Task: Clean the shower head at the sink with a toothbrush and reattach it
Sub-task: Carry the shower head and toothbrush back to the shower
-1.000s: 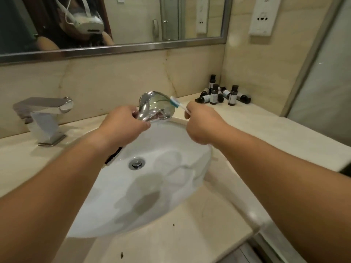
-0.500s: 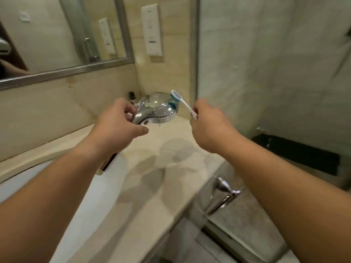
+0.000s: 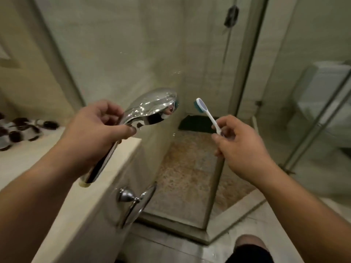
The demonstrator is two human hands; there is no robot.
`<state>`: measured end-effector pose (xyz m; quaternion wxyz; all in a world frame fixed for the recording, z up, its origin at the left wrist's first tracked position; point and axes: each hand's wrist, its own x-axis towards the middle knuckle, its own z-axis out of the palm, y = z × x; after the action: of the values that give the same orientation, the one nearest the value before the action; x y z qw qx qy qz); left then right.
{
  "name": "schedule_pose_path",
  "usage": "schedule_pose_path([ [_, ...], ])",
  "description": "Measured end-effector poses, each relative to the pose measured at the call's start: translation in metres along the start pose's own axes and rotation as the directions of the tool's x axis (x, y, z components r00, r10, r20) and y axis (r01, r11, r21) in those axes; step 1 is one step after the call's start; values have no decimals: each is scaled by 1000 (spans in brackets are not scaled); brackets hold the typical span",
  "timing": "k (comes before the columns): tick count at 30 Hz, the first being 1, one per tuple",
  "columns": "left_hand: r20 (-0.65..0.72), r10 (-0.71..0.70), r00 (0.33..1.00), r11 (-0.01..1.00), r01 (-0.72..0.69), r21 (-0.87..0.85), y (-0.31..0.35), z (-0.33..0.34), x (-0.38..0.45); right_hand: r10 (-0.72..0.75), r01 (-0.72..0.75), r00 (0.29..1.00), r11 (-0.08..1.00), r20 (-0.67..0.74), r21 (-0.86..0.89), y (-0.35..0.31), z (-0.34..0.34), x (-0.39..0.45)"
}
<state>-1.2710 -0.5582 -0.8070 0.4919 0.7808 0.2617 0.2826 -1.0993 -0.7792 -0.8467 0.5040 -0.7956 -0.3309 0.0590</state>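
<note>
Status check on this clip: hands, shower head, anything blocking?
Left hand grips shower head by its handle. Right hand pinches toothbrush, clear of the head. Glass shower door ahead.

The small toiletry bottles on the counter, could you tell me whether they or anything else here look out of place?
The small dark bottles on the counter seem to lie tumbled on their sides, though blur hides detail. Otherwise nothing stands out: the left hand grips the shower head, detached, and the right hand pinches the toothbrush.
</note>
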Motion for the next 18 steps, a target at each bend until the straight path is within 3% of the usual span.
schedule_pose_path([
  [8,150,-13,989,999,18,-33,25,32,19,54,-53,998,997,-21,57,6,-38,15],
  [18,296,-115,948,993,117,8,101,41,33,337,-332,939,940,-62,80,-44,-116,4],
])
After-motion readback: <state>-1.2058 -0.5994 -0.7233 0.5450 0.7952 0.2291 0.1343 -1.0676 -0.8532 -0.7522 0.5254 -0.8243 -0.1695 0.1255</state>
